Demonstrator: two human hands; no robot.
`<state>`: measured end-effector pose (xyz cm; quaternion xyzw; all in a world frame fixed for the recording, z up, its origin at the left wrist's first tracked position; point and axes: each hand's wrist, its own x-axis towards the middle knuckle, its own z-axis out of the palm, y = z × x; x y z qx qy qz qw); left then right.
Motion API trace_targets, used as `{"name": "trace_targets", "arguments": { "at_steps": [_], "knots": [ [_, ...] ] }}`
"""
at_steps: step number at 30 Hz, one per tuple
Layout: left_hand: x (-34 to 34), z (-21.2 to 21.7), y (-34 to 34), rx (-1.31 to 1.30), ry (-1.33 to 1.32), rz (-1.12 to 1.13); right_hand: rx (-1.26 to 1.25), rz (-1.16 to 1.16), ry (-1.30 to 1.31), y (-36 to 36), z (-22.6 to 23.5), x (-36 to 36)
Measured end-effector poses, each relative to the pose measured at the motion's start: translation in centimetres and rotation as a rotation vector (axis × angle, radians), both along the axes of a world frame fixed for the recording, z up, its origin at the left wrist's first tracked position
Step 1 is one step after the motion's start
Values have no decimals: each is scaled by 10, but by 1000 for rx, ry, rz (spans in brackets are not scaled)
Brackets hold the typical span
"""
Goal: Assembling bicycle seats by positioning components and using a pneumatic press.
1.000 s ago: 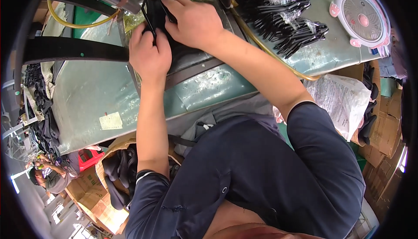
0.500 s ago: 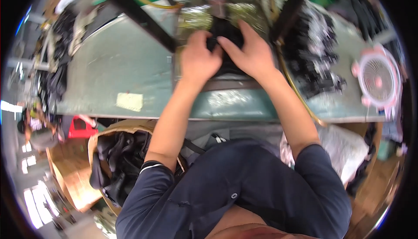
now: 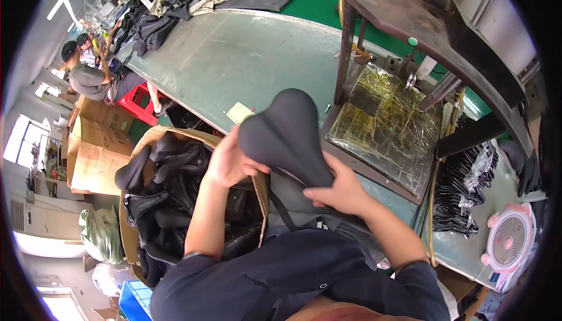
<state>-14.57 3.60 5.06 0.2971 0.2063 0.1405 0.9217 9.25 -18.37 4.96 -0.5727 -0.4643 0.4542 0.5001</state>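
Observation:
Between my hands I hold a black bicycle saddle (image 3: 287, 134), its smooth top facing up, its narrow nose toward my right hand. My left hand (image 3: 229, 158) grips the wide rear end, with the fingers partly hidden underneath. My right hand (image 3: 342, 186) is closed around the nose. The saddle is raised in front of my body, over the table's near edge. To its right, a press frame (image 3: 404, 5) stands over a flat plate (image 3: 380, 128) covered with yellowed clear film. Beside my left forearm, a cardboard box (image 3: 261, 204) holds several black saddles (image 3: 175, 204).
A green-grey table (image 3: 205, 57) stretches to the far left, where dark pieces (image 3: 155, 34) lie heaped. Black parts in clear wrap (image 3: 465, 180) and a pink fan (image 3: 508, 239) are at the right. Farther left, a person (image 3: 88, 78) sits near a red stool (image 3: 140, 101).
My hands have left the press plate and come back toward my body, now lifting the saddle. The view has swung left, bringing the box of saddles closer to the middle.

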Motion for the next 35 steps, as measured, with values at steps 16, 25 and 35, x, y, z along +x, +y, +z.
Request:
{"name": "trace_targets", "arguments": {
  "at_steps": [16,25,35],
  "knots": [
    [-246,-288,-20,1489,1579,143,297,-248,-354,13,-11,69],
    [-246,-422,-79,1443,1641,-377,-438,-1190,-1364,-208,42,234],
    [-256,-335,-150,1191,1998,-639,-561,-872,-1283,-215,-19,296]
  ]
}}
